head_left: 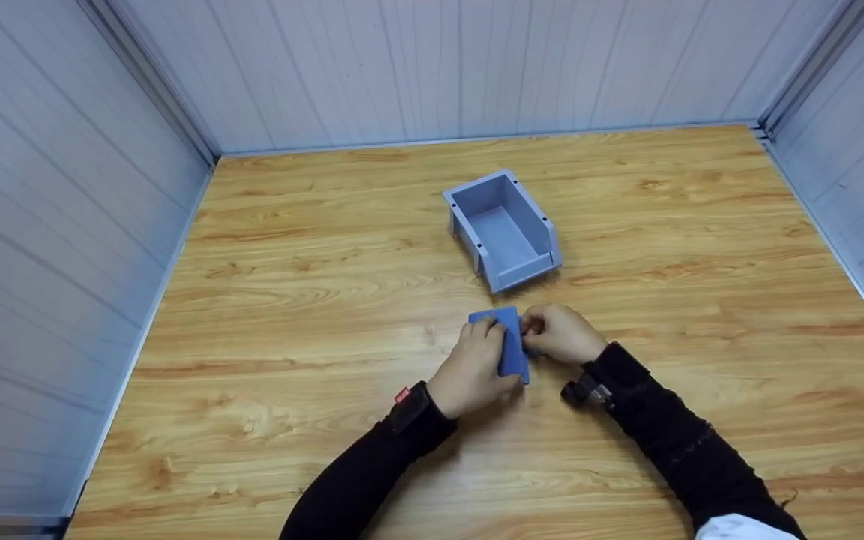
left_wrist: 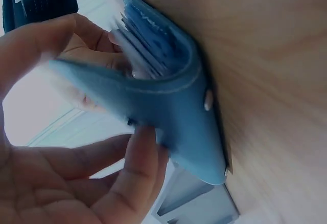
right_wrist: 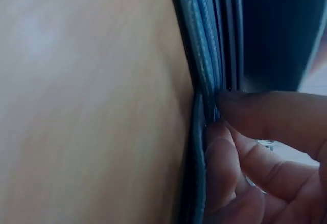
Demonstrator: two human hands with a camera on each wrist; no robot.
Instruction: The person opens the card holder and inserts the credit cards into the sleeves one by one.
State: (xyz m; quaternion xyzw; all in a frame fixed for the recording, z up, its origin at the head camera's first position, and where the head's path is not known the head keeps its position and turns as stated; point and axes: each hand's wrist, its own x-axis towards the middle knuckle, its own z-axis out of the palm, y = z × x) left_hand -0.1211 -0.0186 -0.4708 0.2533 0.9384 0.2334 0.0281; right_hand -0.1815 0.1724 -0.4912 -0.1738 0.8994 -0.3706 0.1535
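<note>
A blue card wallet (head_left: 513,352) with a stitched edge stands partly opened on the wooden table, between the two hands. My left hand (head_left: 473,371) holds its outer cover, thumb at one edge and fingertips against the outside face. From the other side, my right hand (head_left: 563,334) pinches inside the wallet, thumb and fingertips at the lower part of the thin inner leaves (right_wrist: 219,40). In the left wrist view the leaves fan out from the wallet's curved spine (left_wrist: 191,75).
Just beyond the wallet sits a grey plastic bin (head_left: 483,262), its lower front lip turned towards the hands. Pale panel walls (head_left: 417,75) border the wooden tabletop (head_left: 289,300) at the back and both sides.
</note>
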